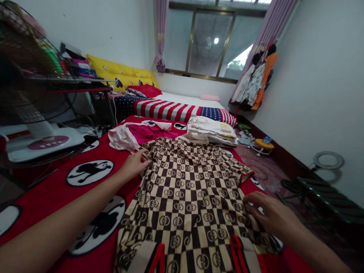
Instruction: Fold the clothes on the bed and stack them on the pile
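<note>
A brown-and-cream checked garment (187,197) with red trim lies spread flat on the red bed cover (54,182). My left hand (135,165) rests at the garment's upper left edge, by the sleeve, with its fingers curled onto the cloth. My right hand (265,212) sits on the garment's right edge, fingers bent and pinching the fabric. Both forearms reach in from the bottom of the view.
A pink-and-white garment (133,134) and a folded pile of pale clothes (212,131) lie beyond the checked one. A fan (31,91) stands at the left. Striped bedding (170,108) is farther back. Clothes hang by the window at right, and a stool (264,144) stands on the floor.
</note>
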A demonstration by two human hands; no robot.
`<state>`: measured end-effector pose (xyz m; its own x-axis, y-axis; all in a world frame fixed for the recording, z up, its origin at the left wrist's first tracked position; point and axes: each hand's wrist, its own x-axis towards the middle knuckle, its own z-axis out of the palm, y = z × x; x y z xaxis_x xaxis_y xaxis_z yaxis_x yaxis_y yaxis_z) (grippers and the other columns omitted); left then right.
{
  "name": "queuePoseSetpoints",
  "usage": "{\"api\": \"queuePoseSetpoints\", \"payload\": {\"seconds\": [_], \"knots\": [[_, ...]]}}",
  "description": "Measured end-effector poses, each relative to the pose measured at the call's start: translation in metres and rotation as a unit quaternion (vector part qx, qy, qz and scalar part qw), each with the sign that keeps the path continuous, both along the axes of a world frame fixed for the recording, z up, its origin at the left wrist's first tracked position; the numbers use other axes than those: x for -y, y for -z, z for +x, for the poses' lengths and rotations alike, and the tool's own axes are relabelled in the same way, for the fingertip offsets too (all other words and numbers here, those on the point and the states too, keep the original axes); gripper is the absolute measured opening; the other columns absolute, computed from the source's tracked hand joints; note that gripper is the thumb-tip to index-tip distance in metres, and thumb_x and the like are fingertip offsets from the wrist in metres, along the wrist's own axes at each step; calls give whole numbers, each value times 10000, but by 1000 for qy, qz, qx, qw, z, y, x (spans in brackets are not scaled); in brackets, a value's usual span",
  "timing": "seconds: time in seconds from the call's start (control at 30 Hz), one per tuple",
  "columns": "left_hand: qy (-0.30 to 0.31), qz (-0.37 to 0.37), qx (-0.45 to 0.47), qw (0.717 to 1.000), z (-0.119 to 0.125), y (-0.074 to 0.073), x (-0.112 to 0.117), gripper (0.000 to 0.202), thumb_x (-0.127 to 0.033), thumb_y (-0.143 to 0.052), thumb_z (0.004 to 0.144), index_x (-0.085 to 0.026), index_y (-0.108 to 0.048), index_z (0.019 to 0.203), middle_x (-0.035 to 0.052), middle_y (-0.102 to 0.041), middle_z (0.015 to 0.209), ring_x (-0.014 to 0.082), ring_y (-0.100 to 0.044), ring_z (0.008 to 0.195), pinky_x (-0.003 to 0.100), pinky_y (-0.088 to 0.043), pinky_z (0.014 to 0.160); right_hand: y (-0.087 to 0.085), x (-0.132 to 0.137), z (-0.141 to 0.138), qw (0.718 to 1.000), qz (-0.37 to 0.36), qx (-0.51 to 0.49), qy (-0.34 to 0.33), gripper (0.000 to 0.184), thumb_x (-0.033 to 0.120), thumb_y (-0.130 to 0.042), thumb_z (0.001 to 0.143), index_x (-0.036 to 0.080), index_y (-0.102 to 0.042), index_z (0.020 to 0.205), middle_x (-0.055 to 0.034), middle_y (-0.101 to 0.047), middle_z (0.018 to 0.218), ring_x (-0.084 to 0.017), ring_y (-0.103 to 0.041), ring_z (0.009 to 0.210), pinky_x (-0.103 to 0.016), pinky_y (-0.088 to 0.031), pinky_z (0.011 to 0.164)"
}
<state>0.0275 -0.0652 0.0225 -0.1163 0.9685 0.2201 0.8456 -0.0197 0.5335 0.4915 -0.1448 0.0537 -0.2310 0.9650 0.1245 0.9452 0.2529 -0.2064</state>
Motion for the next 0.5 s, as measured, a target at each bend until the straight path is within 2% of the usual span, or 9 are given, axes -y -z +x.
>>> {"api": "queuePoseSetpoints", "payload": {"seconds": [0.07,0.13,0.23,0.33,0.43,0.5], "knots": [[-48,6,14,999,2,3,-12,540,-349,-569,760,-128,-551,1253,62,-720,849,217,-669,786,278,-479,716,5,-25,1,998,-37,26,45,258,321,-443,837,246,-688,871,-58,-719,897,-224,-669,823,-297,-452,679],[-63,14,15,998,6,8,-19,509,-375,-594,748,-135,-591,1197,69,-718,843,225,-667,796,282,-480,710,9,-49,2,993,-51,45,94,302,393,-427,862,235,-684,847,-76,-719,872,-248,-665,842,-306,-424,661],[-40,30,11,999,9,16,-20,454,-349,-639,699,-155,-638,1110,67,-715,838,228,-660,766,291,-481,686,16,-74,-6,984,-41,68,161,415,556,-421,850,219,-662,819,-107,-713,867,-277,-659,830,-305,-385,602],[-18,41,59,997,8,22,-16,399,-268,-615,669,-164,-660,1052,45,-708,804,200,-652,695,279,-485,668,26,-87,-13,980,-8,61,188,365,541,-481,800,204,-605,740,-105,-693,777,-253,-643,727,-284,-349,546],[-36,70,120,990,-2,24,-11,317,-276,-584,660,-170,-682,942,30,-697,752,191,-653,688,275,-491,685,34,-93,1,983,-13,-82,166,347,531,-512,734,201,-563,638,-58,-629,606,-201,-589,571,-274,-354,503],[-67,102,156,980,-13,24,-10,289,-301,-575,652,-171,-673,891,32,-693,746,192,-654,707,273,-491,688,36,-93,25,962,16,-205,178,378,569,-522,686,205,-555,589,-30,-557,492,-179,-524,458,-282,-355,452]]}}
